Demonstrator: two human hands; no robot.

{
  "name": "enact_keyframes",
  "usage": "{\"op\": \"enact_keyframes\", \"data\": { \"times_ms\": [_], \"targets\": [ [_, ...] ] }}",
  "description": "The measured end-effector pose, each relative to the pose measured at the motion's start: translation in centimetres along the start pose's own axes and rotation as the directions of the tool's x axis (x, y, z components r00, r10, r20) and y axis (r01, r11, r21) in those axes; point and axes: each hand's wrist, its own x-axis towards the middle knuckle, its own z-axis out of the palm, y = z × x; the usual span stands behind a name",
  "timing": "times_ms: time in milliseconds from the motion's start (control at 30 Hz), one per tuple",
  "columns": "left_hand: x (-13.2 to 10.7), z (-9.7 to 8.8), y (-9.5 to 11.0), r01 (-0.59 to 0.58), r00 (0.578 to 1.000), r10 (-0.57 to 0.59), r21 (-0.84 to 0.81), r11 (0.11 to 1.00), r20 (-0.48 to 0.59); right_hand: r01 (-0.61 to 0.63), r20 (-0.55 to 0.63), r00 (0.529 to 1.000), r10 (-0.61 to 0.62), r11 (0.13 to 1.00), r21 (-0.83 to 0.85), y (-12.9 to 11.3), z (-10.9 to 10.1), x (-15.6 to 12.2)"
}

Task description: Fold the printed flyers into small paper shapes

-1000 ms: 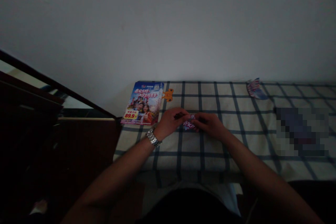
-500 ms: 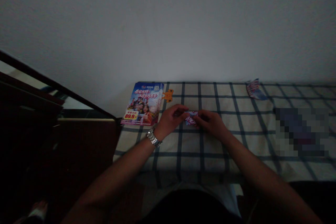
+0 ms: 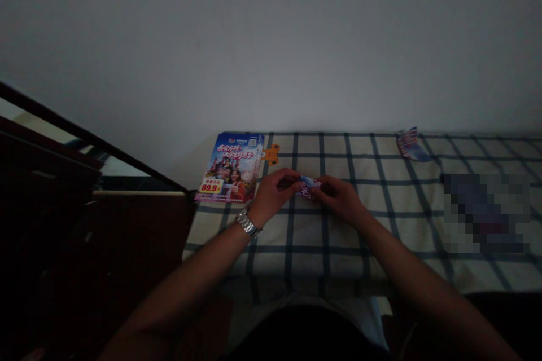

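Observation:
A small folded piece of printed paper (image 3: 309, 185), pink, white and blue, is held between both hands above the checked cloth. My left hand (image 3: 277, 192), with a metal watch (image 3: 249, 223) at the wrist, pinches its left side. On the right side, the thumb and fingers of my right hand (image 3: 341, 198) are closed on the same paper. Fingers cover much of it, so its full folded shape is hidden. Left of my left hand lies a stack of printed flyers (image 3: 231, 169) marked 89.9. A small orange animal-shaped item (image 3: 271, 154) rests beside the stack.
A checked tablecloth (image 3: 275, 231) covers the table, which meets a plain wall (image 3: 296, 45). At the back right stands a folded printed paper (image 3: 410, 145). A dark, pixelated object (image 3: 483, 211) lies at the right. Dark furniture (image 3: 46, 180) is on the left.
The folded paper has tilted slightly between my fingers, and more of its blue part shows. Both hands stay in nearly the same place. The foot at the lower left has mostly left view.

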Motion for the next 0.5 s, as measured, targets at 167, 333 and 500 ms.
{"op": "enact_keyframes", "data": {
  "times_ms": [167, 333, 500],
  "targets": [
    [0.0, -0.1, 0.4, -0.005, 1.0, 0.005, -0.016, 1.0, -0.026, 0.043, 0.004, 0.999, -0.043, 0.999, 0.01, 0.2, 0.1, 0.0],
    [-0.1, -0.2, 0.4, -0.042, 0.999, 0.043, 0.055, 0.998, -0.016, 0.079, 0.017, 0.997, -0.079, 0.997, 0.001, -0.5, 0.1, -0.1],
    [-0.3, 0.0, 0.4, -0.077, 0.997, 0.078, 0.149, 0.986, 0.001, 0.143, -0.012, 0.99, -0.144, 0.989, -0.046, -0.9, 0.1, -0.2]
  ]
}}
